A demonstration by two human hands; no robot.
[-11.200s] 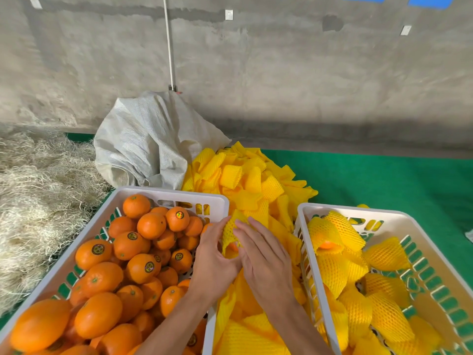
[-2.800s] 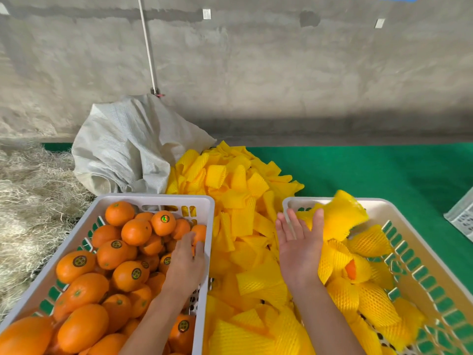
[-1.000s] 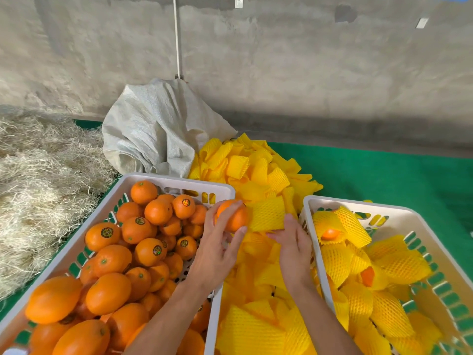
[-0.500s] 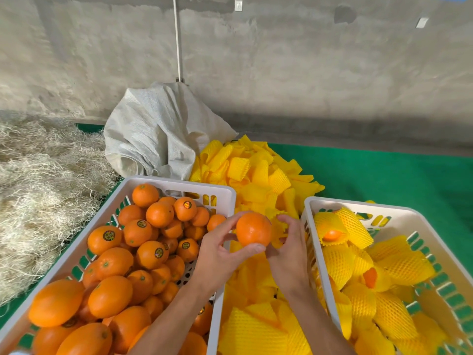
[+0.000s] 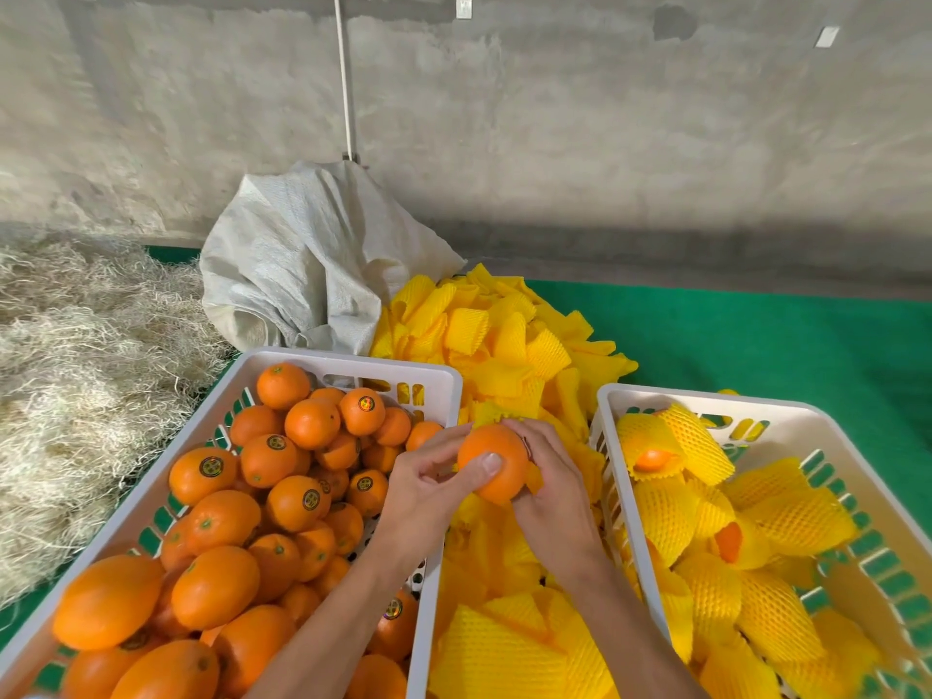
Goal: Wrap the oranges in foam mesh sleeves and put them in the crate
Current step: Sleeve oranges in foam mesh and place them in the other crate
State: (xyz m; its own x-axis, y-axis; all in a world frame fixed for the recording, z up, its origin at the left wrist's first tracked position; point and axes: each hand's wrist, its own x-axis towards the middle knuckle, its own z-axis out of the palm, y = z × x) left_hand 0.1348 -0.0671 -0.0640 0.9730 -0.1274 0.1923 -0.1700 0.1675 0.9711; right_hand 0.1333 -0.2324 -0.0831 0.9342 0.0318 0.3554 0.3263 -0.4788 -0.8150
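My left hand (image 5: pixel 428 489) grips a bare orange (image 5: pixel 497 459) between thumb and fingers, above the gap between the two crates. My right hand (image 5: pixel 547 489) curls round the orange's right side and holds a yellow foam mesh sleeve (image 5: pixel 489 412) against it; the sleeve peeks out above and below the fruit. The left white crate (image 5: pixel 353 363) is full of unwrapped oranges (image 5: pixel 282 496). The right white crate (image 5: pixel 706 401) holds several oranges wrapped in yellow sleeves (image 5: pixel 706 512).
A pile of loose yellow foam sleeves (image 5: pixel 504 340) fills the space between and behind the crates. A grey woven sack (image 5: pixel 307 259) slumps behind the left crate. Straw (image 5: pixel 75 396) lies at the left. Green matting (image 5: pixel 781 335) runs to the concrete wall.
Both hands have drawn the orange slightly lower and closer together. The right hand now wraps the orange's side with the sleeve pressed on it, where before it only met it.
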